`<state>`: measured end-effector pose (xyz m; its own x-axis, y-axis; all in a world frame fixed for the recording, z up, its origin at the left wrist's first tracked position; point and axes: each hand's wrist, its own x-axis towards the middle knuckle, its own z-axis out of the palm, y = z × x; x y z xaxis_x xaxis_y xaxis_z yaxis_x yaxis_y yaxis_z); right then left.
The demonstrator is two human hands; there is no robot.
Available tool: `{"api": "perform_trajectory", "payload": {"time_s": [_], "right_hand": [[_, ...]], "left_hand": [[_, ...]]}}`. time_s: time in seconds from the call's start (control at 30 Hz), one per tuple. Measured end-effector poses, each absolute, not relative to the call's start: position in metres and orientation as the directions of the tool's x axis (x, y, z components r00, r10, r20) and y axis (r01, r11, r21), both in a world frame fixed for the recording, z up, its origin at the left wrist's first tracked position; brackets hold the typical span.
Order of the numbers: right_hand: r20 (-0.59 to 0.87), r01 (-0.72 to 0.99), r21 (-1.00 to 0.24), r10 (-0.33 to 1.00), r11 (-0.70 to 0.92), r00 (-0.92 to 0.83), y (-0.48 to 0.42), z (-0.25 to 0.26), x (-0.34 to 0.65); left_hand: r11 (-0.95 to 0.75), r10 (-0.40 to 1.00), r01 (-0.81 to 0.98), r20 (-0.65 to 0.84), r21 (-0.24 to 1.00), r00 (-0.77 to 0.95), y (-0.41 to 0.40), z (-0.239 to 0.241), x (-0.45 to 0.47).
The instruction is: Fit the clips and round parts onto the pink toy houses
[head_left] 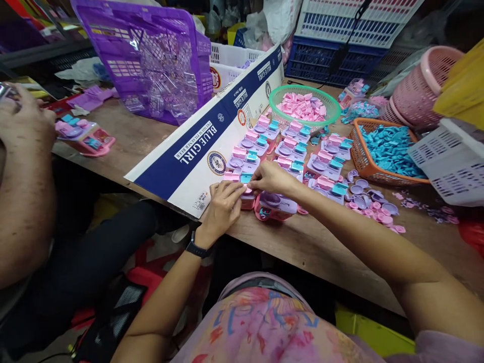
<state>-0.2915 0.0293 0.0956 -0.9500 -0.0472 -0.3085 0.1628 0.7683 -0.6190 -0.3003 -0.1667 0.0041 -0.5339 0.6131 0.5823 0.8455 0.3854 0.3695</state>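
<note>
while toys (278,200) stand clustered, both hands (224,205) (273,179) touch one

The green basket (333,111) has pink bits (300,106) inside; near it are pink, purple and blue toys (284,150) and an orange basket (356,146)

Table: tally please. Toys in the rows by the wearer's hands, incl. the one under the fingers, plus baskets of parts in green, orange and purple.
Toys: 11, some partly hidden
Green basket: 1
Orange basket: 1
Purple basket: 1
Total: 14
</note>
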Motion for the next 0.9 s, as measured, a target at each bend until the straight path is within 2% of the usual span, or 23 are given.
{"api": "perform_trajectory", "payload": {"time_s": [0.17,0.4,0.57,0.9], "right_hand": [[-0.228,0.119,-0.617,-0.032,0.778,-0.973,0.030,0.089,-0.290],[-0.274,0.134,-0.583,-0.038,0.801,-0.961,0.030,0.099,-0.296],[-0.385,0.238,-0.612,-0.021,0.754,-0.923,0.031,0.102,-0.301],[-0.447,0.233,-0.573,-0.061,0.786,-0.892,0.029,0.108,-0.301]], "left_hand": [[0.358,0.603,0.857,0.609,0.371,-0.515,-0.164,0.002,-0.304],[0.340,0.668,0.885,0.580,0.319,-0.466,-0.168,0.006,-0.312],[0.357,0.686,0.871,0.538,0.338,-0.490,-0.170,0.005,-0.313],[0.270,0.625,0.903,0.652,0.334,-0.429,-0.166,-0.001,-0.314]]}}
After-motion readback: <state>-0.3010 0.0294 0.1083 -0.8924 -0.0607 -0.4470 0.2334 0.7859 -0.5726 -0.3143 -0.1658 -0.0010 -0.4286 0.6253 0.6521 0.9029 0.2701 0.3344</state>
